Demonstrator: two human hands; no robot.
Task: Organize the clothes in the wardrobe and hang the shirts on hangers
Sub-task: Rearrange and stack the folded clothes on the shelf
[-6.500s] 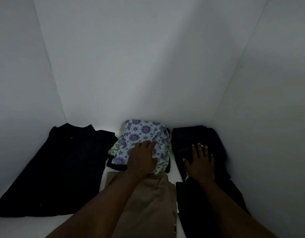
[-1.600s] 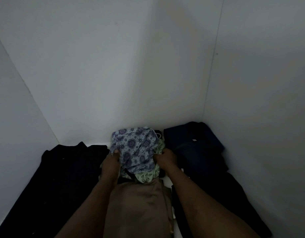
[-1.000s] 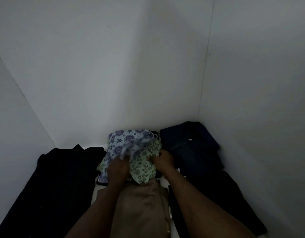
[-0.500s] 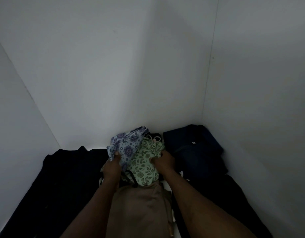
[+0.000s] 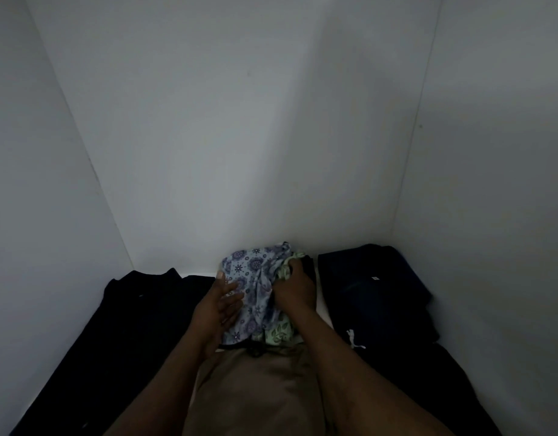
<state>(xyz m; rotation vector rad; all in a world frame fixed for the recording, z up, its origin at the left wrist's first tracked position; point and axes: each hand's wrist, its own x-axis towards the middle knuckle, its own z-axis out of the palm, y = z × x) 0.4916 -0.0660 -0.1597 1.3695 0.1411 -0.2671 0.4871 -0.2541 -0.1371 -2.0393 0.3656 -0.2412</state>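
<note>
Our right hand [image 5: 291, 287] clenches the bunched green leaf-print cloth [image 5: 279, 333]; our left hand [image 5: 217, 306] lies straight-fingered against the purple floral cloth [image 5: 255, 294]. Both cloths sit far-centre on the wardrobe shelf [image 5: 323, 309], beyond a tan garment [image 5: 255, 391], between a black garment [image 5: 129, 325] on the left and a navy garment [image 5: 372, 294] on the right

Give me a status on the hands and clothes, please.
Left hand open, against blue cloth. Right hand grips green cloth. Nothing in the way.
</note>
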